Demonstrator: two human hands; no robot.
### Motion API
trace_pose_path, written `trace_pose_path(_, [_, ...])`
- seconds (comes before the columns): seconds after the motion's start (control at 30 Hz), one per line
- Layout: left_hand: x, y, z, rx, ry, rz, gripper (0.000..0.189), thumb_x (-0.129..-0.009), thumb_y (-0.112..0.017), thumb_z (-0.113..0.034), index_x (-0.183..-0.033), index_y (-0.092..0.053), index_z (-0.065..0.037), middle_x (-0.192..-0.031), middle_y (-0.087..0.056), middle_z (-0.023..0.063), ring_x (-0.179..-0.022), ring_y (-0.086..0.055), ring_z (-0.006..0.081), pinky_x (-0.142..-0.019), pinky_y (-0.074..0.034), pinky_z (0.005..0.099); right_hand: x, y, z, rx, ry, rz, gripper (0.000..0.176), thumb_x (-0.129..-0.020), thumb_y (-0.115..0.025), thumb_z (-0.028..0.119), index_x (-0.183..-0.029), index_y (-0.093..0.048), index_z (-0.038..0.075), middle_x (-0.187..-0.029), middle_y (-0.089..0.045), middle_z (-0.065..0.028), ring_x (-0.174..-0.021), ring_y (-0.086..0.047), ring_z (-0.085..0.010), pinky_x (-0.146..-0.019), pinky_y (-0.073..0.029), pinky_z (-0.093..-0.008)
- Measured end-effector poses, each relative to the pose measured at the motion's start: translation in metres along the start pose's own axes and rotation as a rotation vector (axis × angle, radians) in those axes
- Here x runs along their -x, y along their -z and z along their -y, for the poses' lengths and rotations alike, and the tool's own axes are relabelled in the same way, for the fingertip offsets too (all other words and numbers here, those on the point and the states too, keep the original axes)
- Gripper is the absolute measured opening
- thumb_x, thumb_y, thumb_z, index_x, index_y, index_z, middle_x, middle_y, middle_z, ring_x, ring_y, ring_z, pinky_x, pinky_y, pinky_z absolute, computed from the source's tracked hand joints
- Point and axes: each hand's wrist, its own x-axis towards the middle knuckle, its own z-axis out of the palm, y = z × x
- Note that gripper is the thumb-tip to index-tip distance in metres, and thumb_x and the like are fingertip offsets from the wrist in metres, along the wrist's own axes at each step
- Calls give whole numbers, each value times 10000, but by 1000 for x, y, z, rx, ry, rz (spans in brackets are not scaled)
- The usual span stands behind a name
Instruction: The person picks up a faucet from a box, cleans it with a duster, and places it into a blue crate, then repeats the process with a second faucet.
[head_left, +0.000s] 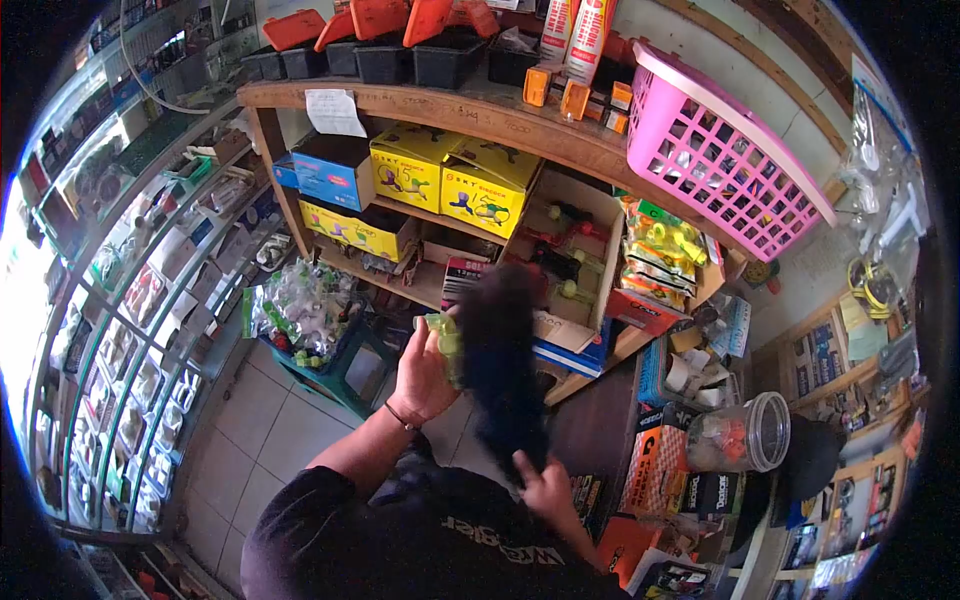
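My left hand [425, 378] is raised in front of the shelf, its fingers closed around a translucent yellow-green plastic piece [447, 345]. Part of that piece is hidden behind a dark, fluffy duster [503, 370], which is smeared by motion. Lower down, my right hand [546, 490] grips the duster at its bottom end, so its head points up toward the shelf. Just beyond the duster is an open cardboard box [606, 235] with red, black and yellow-green plastic fittings in it.
Yellow cartons [490, 190] and a blue box [330, 178] fill the wooden shelf. A pink basket [735, 165] sits at its upper right. On the left, a green stool [340, 380] carries bagged parts beside a glass display case [130, 350]. A clear jar [735, 440] lies at right.
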Motion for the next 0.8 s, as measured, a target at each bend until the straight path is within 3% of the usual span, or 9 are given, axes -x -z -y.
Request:
trace_pose_path(0.1, [3, -15, -16, 494, 108, 87, 570, -857, -311, -511, -1323, -238, -192, -1234, -411, 139, -1006, -497, 315, -785, -449, 449, -11, -4, -8, 213, -289, 61, 430, -847, -497, 341, -1072, -497, -25, -871, -590, -231, -812, -599, -294, -686, -447, -362])
trace_pose_path(0.17, [5, -30, -23, 189, 79, -48, 530, -878, -272, -466, -1338, -190, -217, -1185, -437, 69, -990, -492, 256, -805, -426, 452, -8, -13, -17, 125, 373, 113, 452, -854, -476, 379, -1006, -516, -44, -763, -596, -186, -719, -611, -259, -618, -452, -356])
trace_pose_path(0.23, [-1, -14, -13, 310, 71, 57, 541, -879, -279, -454, -1348, -147, -218, -1188, -434, 102, -1022, -478, 277, -808, -421, 481, -8, -9, -11, 94, 353, 107, 430, -861, -466, 373, -990, -525, -33, -756, -594, -179, -717, -610, -261, -616, -451, -359])
trace_pose_path(0.3, [0, -7, -1, 951, -26, -18, 535, -881, -297, -432, -1348, -138, -224, -1210, -417, 169, -1056, -459, 334, -783, -416, 539, -11, 0, -2, 124, -210, 115, 399, -863, -472, 338, -1036, -513, -19, -848, -591, -207, -813, -594, -295, -698, -445, -369])
trace_pose_path(0.47, [4, -8, -20, 134, 46, 195, 659, -824, -212, -611, -1351, -159, -219, -1263, -397, 75, -1104, -452, 228, -876, -389, 421, -3, -7, -15, 104, 369, 211, 414, -863, -468, 365, -1009, -526, -19, -793, -589, -185, -712, -589, -238, -656, -447, -366])
trace_pose_path(0.57, [0, -17, -8, 246, -86, -179, 640, -833, -254, -588, -1348, -175, -215, -1292, -359, 86, -1147, -407, 241, -864, -379, 488, -5, -2, -11, 13, 101, 99, 426, -855, -482, 373, -1009, -527, -23, -827, -590, -184, -720, -580, -235, -673, -444, -364])
trace_pose_path(0.63, [2, 4, 2, 573, -98, 306, 600, -860, -240, -526, -1336, -214, -163, -1262, -390, 73, -1158, -374, 231, -913, -347, 428, -9, 3, -18, 105, -260, 79, 466, -840, -492, 407, -1006, -533, -27, -844, -593, -171, -756, -580, -238, -709, -440, -359])
trace_pose_path(0.73, [-3, -6, -13, -904, 6, -85, 603, -863, -279, -497, -1342, -197, -140, -1286, -369, 70, -1134, -390, 215, -936, -321, 412, -1, -6, -18, 63, 336, 88, 483, -830, -496, 430, -973, -553, -28, -801, -605, -153, -730, -591, -227, -685, -447, -349])
trace_pose_path(0.8, [5, -23, -19, 41, -9, -53, 613, -867, -235, -526, -1341, -195, -141, -1295, -349, 72, -1088, -426, 215, -871, -378, 390, -4, -8, -24, -50, 239, 69, 471, -831, -500, 420, -979, -555, -23, -807, -608, -153, -739, -595, -227, -688, -447, -345])
